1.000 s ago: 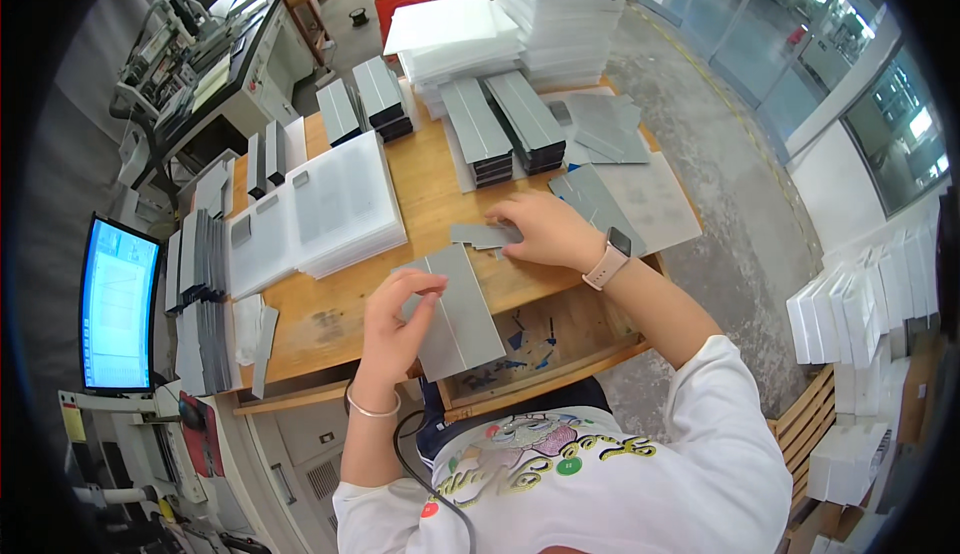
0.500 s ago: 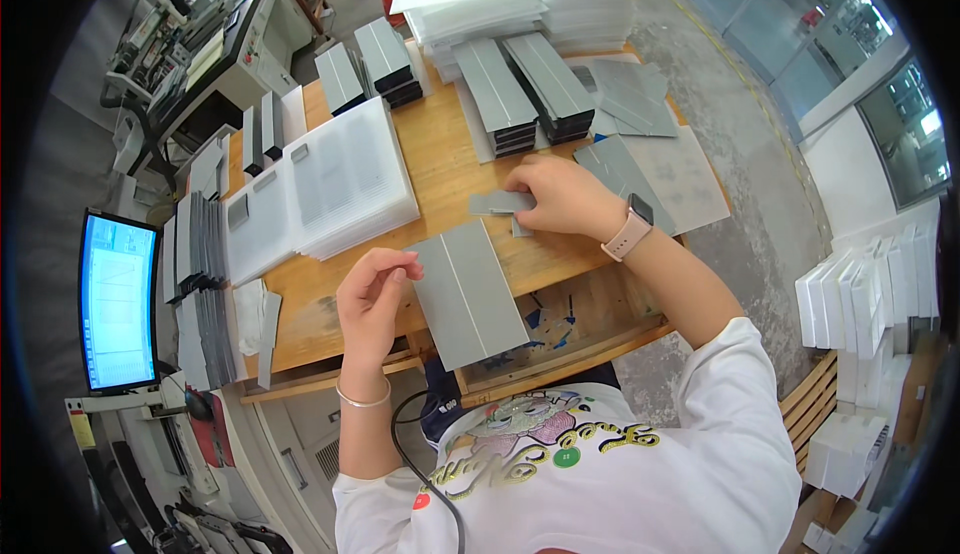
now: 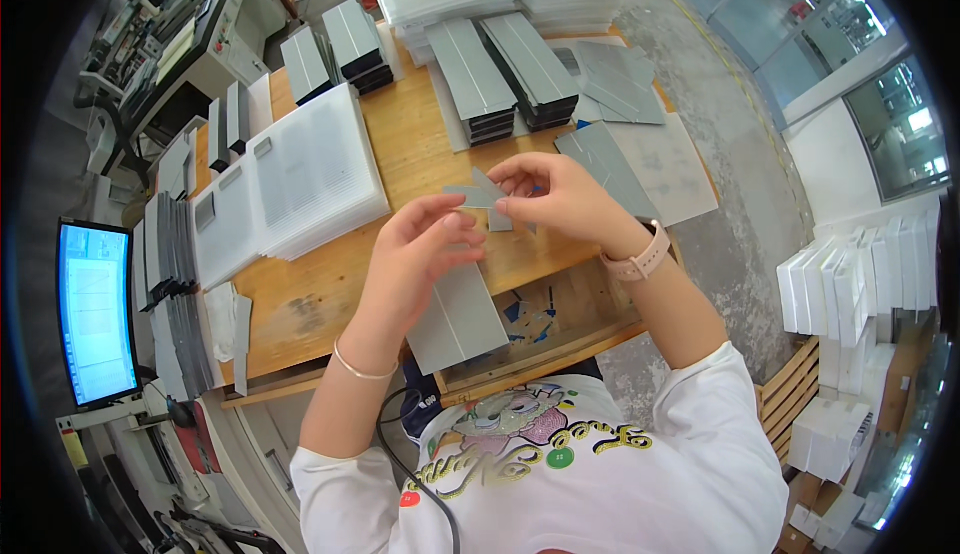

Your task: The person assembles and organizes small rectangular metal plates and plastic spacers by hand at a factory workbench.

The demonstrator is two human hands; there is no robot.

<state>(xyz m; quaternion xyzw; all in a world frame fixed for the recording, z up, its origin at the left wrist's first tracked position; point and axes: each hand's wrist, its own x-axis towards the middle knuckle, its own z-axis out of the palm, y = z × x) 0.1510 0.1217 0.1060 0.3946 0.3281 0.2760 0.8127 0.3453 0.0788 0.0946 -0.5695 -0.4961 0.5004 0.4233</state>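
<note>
Bare wood shows across the middle of my table (image 3: pixel 310 299), with a lit monitor (image 3: pixel 97 309) standing off its left side. Next come grey strips (image 3: pixel 172 249) bunched along the table's left edge, then a broad pile of cloudy plastic sheets (image 3: pixel 325 179) with small grey pieces lying on top. My left hand (image 3: pixel 425 244) hangs half open, fingers loosely curled and pointing right; I cannot tell whether anything sits between the fingertips. Under it is a grey panel (image 3: pixel 458 324) with a pale line along its length. Its long axis runs away from me, the far end hidden by my hand, the near end pointing toward my shirt and reaching past the table's front edge, beside the open drawer (image 3: pixel 610 304). Further right, my right hand (image 3: pixel 555 199) pinches a small grey strip (image 3: pixel 486 183) between thumb and fingers, the other fingers curled in. That strip slants: its free end points left and away from me, over a few grey cut pieces (image 3: pixel 498 221) on the wood. Past my right wrist lies another grey sheet (image 3: pixel 612 166), and white boxes (image 3: pixel 840 289) stand at the far right.
</note>
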